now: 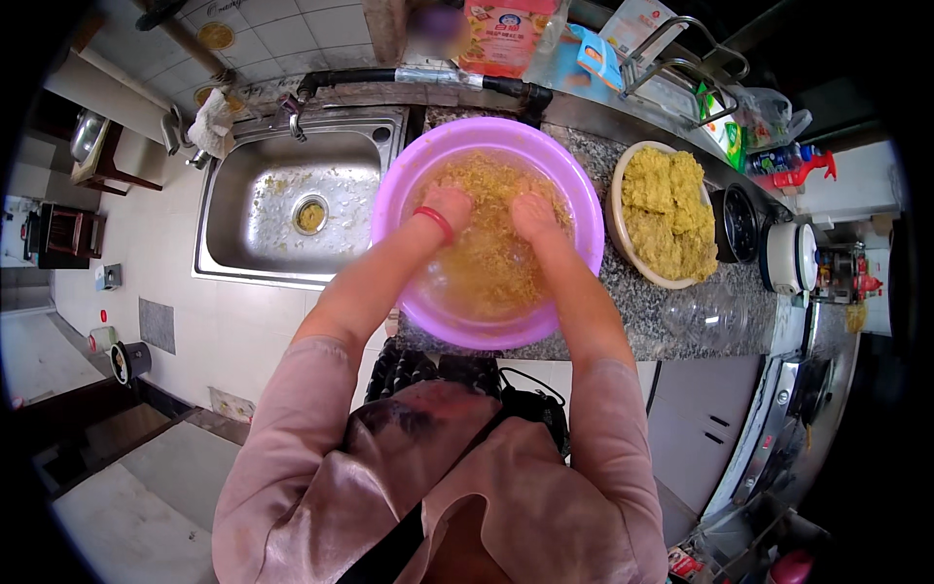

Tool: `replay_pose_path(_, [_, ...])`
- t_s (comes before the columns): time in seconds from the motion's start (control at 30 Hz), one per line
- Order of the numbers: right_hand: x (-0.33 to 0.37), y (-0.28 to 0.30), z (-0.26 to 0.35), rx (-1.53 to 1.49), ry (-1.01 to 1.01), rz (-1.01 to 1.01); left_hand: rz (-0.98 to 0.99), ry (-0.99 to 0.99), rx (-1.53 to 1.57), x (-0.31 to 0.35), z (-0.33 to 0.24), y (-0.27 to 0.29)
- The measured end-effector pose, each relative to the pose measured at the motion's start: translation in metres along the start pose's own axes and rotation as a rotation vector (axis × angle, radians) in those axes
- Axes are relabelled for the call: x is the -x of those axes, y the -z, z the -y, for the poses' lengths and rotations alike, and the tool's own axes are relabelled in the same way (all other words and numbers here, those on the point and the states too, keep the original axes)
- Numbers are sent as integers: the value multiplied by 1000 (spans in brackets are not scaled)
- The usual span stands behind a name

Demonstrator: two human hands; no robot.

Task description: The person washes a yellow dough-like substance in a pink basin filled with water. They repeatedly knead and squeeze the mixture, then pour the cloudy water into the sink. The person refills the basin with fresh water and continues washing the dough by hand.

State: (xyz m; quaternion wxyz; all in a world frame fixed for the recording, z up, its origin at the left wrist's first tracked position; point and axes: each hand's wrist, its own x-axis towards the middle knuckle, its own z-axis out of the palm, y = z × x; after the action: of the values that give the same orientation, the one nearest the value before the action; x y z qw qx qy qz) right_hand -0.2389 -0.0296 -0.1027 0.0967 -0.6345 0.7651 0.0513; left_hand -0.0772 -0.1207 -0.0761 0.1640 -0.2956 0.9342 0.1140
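Note:
A large pink-purple plastic basin point(389, 204) stands on the speckled counter. Cloudy yellowish water fills it, with chopped yellow-green pieces point(501, 180) floating throughout. Both my hands dip into this water. My left hand point(449, 206), with a red band on its wrist, is on the left side of the basin, its fingers under the surface among the pieces. My right hand point(532, 214) is a short way to the right, its fingers likewise sunk and hidden. Whether either hand grips anything does not show. Right of the basin, a cream bowl point(619, 219) holds a heap of yellow-green mash point(671, 209).
A steel sink point(258, 185) with yellow bits around its drain lies left of the basin. Beyond the bowl are a dark pot point(737, 224), a white rice cooker point(790, 258) and a red spray bottle point(803, 168). A pink package point(506, 39) and a metal rack point(686, 63) stand along the back.

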Motion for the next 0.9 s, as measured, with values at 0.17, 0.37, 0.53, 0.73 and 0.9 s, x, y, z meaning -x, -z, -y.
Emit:
replay_pose_path(0.17, [21, -6, 2, -168, -117, -214, 116, -50, -37, 10, -1, 11])
replay_pose_path(0.37, [34, 10, 15, -35, -156, 261, 145, 10, 46, 18, 4, -9])
replay_pose_path(0.53, [55, 0, 22, -51, -196, 168, 241, -130, -37, 38, -1, 9])
replay_pose_path(0.73, [78, 2, 45, -184, -271, 265, 139, -159, 123, 43, 4, -17])
replay_pose_path(0.9, [79, -29, 54, -308, -314, 312, 210, -139, 256, 23, 0, -59])
